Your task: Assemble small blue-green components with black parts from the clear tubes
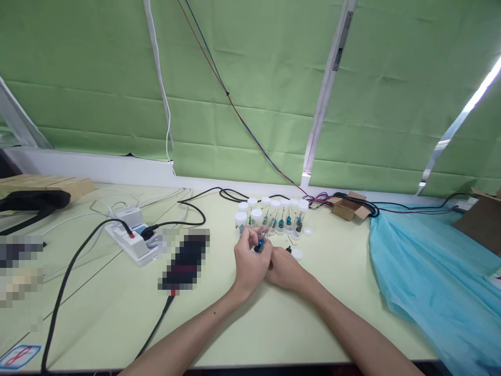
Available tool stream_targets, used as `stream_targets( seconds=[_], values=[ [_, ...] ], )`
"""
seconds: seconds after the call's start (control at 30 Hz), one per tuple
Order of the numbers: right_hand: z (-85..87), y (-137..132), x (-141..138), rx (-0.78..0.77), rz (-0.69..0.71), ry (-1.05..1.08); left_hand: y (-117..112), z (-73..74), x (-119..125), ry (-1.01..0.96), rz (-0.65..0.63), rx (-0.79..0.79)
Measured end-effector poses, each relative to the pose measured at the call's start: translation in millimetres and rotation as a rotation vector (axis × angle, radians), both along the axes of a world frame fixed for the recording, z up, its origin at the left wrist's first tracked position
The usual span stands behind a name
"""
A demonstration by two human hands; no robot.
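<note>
My left hand (251, 261) is closed around a clear vial (264, 234), tilted, with a blue and black piece inside near its lower end. My right hand (285, 267) is curled up against the left one; its fingertips are mostly hidden, so I cannot make out what they hold. Just beyond both hands stand several clear vials (281, 223) with white caps and small blue or green pieces and thin rods inside. Right of my hands lie a small black part (288, 249), a loose white cap (296, 255) and another white cap (308, 231).
A white power strip (135, 245) with black plugs lies left, beside a blurred dark phone-like slab (186, 261) on a cable. Behind the vials run black cables (230, 194). An opened cardboard box (348, 208) and a blue sheet (415, 261) lie to the right.
</note>
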State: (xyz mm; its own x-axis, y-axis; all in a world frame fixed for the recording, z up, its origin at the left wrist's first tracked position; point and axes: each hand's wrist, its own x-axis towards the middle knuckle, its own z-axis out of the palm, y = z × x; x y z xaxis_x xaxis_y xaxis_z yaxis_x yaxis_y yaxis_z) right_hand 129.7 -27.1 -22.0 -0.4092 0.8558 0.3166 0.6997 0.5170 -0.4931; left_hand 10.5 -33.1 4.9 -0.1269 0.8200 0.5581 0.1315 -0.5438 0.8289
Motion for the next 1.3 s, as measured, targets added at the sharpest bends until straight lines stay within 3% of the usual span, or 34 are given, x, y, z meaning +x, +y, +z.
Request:
stream_targets(
  seconds=[0.57,0.8,0.9,1.0,1.3],
  values=[
    [-1.0,-1.1,4.3,-0.027,0.032,-0.064,-1.7,-0.9,2.7,-0.092,-0.091,-0.056],
    [14.4,8.4,27.9,0.015,-0.022,0.003,-0.9,-1.7,1.4,-0.108,-0.078,-0.035],
    [19.5,13.5,41.9,0.075,-0.106,-0.046,-0.7,-1.3,1.4,-0.104,-0.069,-0.025],
    [19.1,14.3,49.6,0.069,-0.105,-0.127,-1.3,-0.9,1.7,-0.092,-0.069,-0.03],
    [14.5,11.7,44.8,-0.025,-0.095,-0.227,-0.8,-2.7,2.5,-0.078,-0.079,-0.05]
  ],
)
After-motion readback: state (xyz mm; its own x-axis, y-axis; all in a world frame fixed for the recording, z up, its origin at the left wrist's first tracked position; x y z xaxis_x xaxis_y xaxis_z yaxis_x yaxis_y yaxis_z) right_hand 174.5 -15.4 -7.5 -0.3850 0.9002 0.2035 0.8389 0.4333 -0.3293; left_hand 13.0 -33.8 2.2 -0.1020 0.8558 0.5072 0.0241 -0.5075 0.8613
